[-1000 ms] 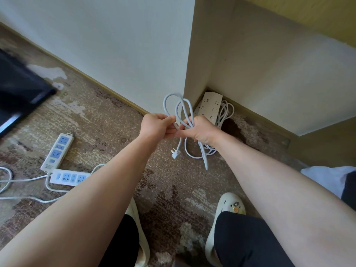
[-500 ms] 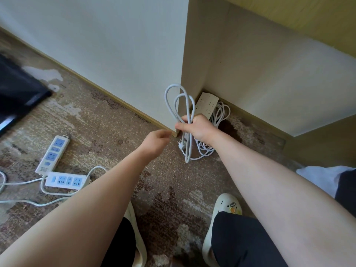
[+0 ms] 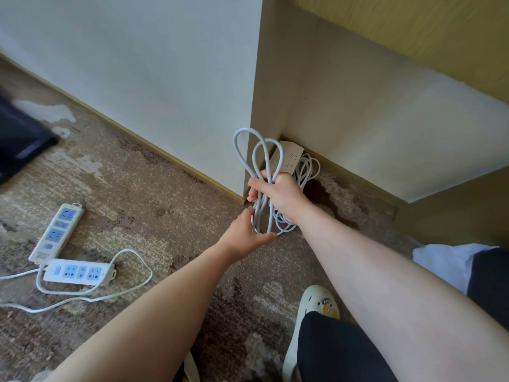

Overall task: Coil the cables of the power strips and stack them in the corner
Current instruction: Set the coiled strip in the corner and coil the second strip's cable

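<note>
My right hand (image 3: 278, 193) grips a bundle of white cable loops (image 3: 257, 153) held upright in front of the wall corner. My left hand (image 3: 245, 234) reaches under it, fingers cupped around the lower ends of the loops. Behind them a beige power strip (image 3: 289, 158) leans in the corner with its coiled cable (image 3: 308, 172) beside it. Two white power strips with blue sockets lie on the carpet at the left: one (image 3: 56, 232) angled, the other (image 3: 80, 272) flat, with a loose white cable (image 3: 121, 288) curling around it.
A white wall edge (image 3: 252, 106) juts out beside the corner recess. A dark object (image 3: 19, 139) lies at the far left. My slippered foot (image 3: 316, 307) and dark-clad knee are at the bottom right. Patterned carpet (image 3: 154, 216) covers the floor.
My left hand let go of the loops, dropped away, then came back up under the bundle's lower end. My right hand kept its grip and raised the loops slightly.
</note>
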Tool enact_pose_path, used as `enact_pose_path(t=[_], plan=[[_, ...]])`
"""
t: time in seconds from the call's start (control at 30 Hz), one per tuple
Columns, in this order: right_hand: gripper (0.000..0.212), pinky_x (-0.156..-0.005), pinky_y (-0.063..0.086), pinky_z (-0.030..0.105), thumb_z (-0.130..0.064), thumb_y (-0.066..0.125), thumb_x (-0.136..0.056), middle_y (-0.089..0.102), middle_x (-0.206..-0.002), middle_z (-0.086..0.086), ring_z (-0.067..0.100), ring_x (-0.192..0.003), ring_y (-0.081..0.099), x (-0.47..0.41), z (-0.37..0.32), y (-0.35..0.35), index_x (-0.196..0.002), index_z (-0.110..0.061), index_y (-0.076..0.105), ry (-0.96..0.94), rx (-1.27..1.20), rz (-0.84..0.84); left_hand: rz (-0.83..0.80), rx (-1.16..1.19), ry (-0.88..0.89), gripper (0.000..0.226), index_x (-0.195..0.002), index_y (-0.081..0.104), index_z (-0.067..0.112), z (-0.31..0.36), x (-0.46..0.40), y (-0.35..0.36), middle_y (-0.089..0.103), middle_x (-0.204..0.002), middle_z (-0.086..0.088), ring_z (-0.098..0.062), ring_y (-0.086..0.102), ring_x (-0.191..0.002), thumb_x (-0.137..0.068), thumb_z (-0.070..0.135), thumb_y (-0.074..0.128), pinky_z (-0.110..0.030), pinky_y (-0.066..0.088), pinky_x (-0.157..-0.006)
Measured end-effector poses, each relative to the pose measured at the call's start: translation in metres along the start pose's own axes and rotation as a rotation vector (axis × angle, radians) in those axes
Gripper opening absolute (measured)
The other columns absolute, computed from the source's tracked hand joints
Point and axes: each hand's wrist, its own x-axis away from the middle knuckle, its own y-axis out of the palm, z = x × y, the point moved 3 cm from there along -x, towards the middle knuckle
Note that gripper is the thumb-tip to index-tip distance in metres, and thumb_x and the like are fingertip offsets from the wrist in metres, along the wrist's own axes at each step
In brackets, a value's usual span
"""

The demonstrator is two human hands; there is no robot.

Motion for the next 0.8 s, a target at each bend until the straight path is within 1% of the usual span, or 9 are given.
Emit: enact_pose_path(t=[0.1, 0.2, 0.27, 0.33, 0.43, 0.53, 0.6, 0.7, 0.8], plan=[[0.019, -0.061, 0.052, 0.02, -0.015, 0.064, -0.096, 0.068, -0.073, 0.014, 0.018, -0.069, 0.069, -0.002, 0.008, 0.002, -0.083, -0.002, 0.066, 0.021, -0.106, 0.041, 0.11, -0.014, 0.039, 0.077, -0.134, 0.03, 0.021, -0.001, -0.004, 0.003, 0.049, -0.136, -0.005, -0.019, 0.053, -0.112, -0.077, 0.05, 0.073, -0.033, 0.045, -0.083], [0.021, -0.066, 0.056, 0.026, -0.015, 0.062, -0.098, 0.066, -0.074, 0.014, 0.022, -0.072, 0.069, -0.007, 0.015, 0.002, -0.081, -0.003, 0.065, 0.036, -0.141, 0.04, 0.119, -0.093, 0.129, 0.071, -0.141, 0.031, 0.026, 0.0, -0.012, 0.0, 0.049, -0.138, 0.0, -0.019, 0.051, -0.121, -0.083, 0.043, 0.069, -0.04, 0.047, -0.094], [0.023, -0.07, 0.057, 0.031, -0.016, 0.059, -0.099, 0.066, -0.074, 0.015, 0.023, -0.07, 0.069, -0.011, 0.023, -0.001, -0.08, -0.004, 0.064, 0.058, -0.146, 0.032, 0.083, -0.222, 0.169, 0.048, -0.13, 0.047, 0.022, -0.002, -0.018, -0.004, 0.06, -0.118, -0.002, -0.024, 0.056, -0.108, -0.089, 0.039, 0.063, -0.043, 0.048, -0.09], [0.023, -0.069, 0.058, 0.035, -0.017, 0.056, -0.102, 0.066, -0.074, 0.015, 0.024, -0.069, 0.07, -0.013, 0.033, -0.006, -0.084, -0.004, 0.061, 0.1, -0.222, 0.065, 0.06, -0.26, 0.201, 0.025, -0.112, 0.056, 0.017, -0.005, -0.023, -0.006, 0.062, -0.097, -0.003, -0.026, 0.059, -0.089, -0.094, 0.035, 0.056, -0.037, 0.048, -0.074], [0.023, -0.074, 0.062, 0.043, -0.022, 0.053, -0.104, 0.066, -0.071, 0.008, 0.024, -0.07, 0.072, -0.02, 0.048, -0.01, -0.088, -0.006, 0.059, 0.142, -0.301, 0.16, 0.102, -0.148, 0.153, 0.022, -0.088, 0.055, 0.013, -0.009, -0.031, -0.007, 0.057, -0.075, -0.001, -0.023, 0.054, -0.069, -0.097, 0.033, 0.051, -0.033, 0.035, -0.057], [0.027, -0.069, 0.058, 0.03, -0.029, 0.058, -0.101, 0.07, -0.066, -0.001, 0.014, -0.068, 0.071, -0.031, 0.049, -0.016, -0.083, -0.01, 0.064, 0.13, -0.138, 0.203, 0.127, -0.103, 0.139, 0.025, -0.09, 0.052, 0.008, -0.006, -0.037, 0.002, 0.056, -0.076, -0.004, -0.023, 0.052, -0.068, -0.099, 0.03, 0.047, -0.034, 0.035, -0.056], [0.027, -0.065, 0.051, 0.025, -0.034, 0.063, -0.097, 0.071, -0.073, -0.002, 0.013, -0.072, 0.069, -0.035, 0.047, -0.021, -0.082, -0.012, 0.068, 0.157, -0.047, 0.227, 0.164, -0.077, 0.116, 0.026, -0.091, 0.05, 0.007, -0.004, -0.04, 0.006, 0.055, -0.076, -0.005, -0.022, 0.05, -0.065, -0.1, 0.031, 0.044, -0.033, 0.035, -0.054], [0.012, -0.065, 0.046, 0.026, -0.029, 0.071, -0.09, 0.069, -0.087, 0.0, 0.013, -0.08, 0.065, -0.03, 0.056, -0.019, -0.086, -0.02, 0.065, 0.24, 0.074, 0.223, 0.185, -0.101, 0.104, 0.024, -0.091, 0.049, 0.01, 0.002, -0.05, 0.011, 0.055, -0.075, -0.003, -0.02, 0.05, -0.064, -0.101, 0.031, 0.042, -0.032, 0.034, -0.05], [0.007, -0.072, 0.054, 0.034, -0.02, 0.069, -0.086, 0.07, -0.08, 0.003, 0.018, -0.076, 0.067, -0.029, 0.074, -0.015, -0.083, -0.013, 0.068, 0.27, 0.054, 0.333, 0.14, -0.145, 0.091, 0.024, -0.101, 0.052, 0.01, 0.005, -0.062, 0.021, 0.062, -0.087, -0.01, -0.025, 0.055, -0.071, -0.102, 0.032, 0.04, -0.034, 0.037, -0.056]])
